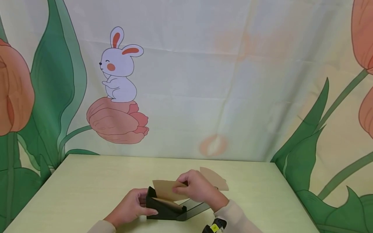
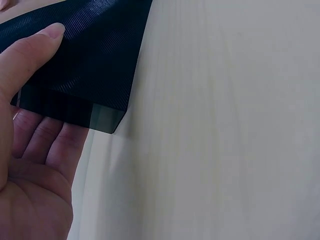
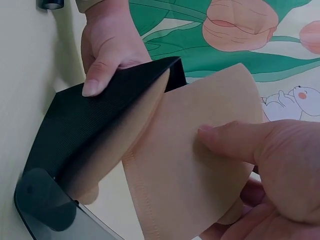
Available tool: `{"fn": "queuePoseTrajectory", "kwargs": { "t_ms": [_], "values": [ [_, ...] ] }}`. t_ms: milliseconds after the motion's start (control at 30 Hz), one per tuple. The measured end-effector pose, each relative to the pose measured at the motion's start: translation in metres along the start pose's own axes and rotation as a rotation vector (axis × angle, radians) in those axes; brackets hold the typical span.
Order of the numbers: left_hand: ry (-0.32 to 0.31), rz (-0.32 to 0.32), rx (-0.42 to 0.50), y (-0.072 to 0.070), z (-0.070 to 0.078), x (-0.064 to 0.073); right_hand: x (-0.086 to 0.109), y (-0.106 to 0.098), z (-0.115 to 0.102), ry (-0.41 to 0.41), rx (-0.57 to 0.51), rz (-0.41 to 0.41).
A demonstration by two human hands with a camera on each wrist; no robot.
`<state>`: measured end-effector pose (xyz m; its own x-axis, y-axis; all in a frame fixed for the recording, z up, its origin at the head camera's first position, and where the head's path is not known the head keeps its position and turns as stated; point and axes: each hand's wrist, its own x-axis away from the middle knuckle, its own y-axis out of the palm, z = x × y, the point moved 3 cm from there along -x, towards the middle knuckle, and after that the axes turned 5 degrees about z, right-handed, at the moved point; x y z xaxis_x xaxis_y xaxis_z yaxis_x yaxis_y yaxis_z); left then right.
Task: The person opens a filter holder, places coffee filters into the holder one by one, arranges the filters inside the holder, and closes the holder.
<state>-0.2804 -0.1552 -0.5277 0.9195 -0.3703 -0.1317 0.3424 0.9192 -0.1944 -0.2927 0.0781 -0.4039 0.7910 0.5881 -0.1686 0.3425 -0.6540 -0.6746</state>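
My left hand point(image 1: 132, 207) grips a black textured box point(image 1: 164, 211) from its left end, thumb on the front face and fingers behind it, as the left wrist view also shows. The box's smoky see-through lid point(image 1: 196, 209) is swung out to the right. Inside the box stand tan paper coffee filters point(image 3: 131, 131). Between thumb and fingers my right hand point(image 1: 199, 187) pinches a fan-shaped tan coffee filter point(image 3: 175, 125), which rises above the box opening. Its stitched crimped edge shows in the right wrist view.
Another tan coffee filter point(image 1: 212, 179) lies on the pale table point(image 1: 96, 181) behind my right hand. Past the table's back edge hangs a cloth backdrop point(image 1: 180, 97) printed with tulips and a rabbit. A black-and-yellow device point(image 1: 214, 227) sits by my right sleeve.
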Motion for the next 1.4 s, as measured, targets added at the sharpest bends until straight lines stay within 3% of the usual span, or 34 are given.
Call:
{"fn": "queuePoseTrajectory", "kwargs": {
  "t_ms": [967,1267,1400],
  "values": [
    [-0.044,0.008,0.001,-0.002,0.0,0.001,-0.004,0.027,0.008,0.076,0.094,-0.047],
    [-0.068,-0.003,0.006,-0.002,0.002,0.0,-0.002,0.031,0.006,-0.009,0.165,-0.159],
    [-0.067,-0.004,0.001,-0.002,0.002,0.0,-0.001,0.033,0.004,-0.007,0.211,-0.221]
  ]
}}
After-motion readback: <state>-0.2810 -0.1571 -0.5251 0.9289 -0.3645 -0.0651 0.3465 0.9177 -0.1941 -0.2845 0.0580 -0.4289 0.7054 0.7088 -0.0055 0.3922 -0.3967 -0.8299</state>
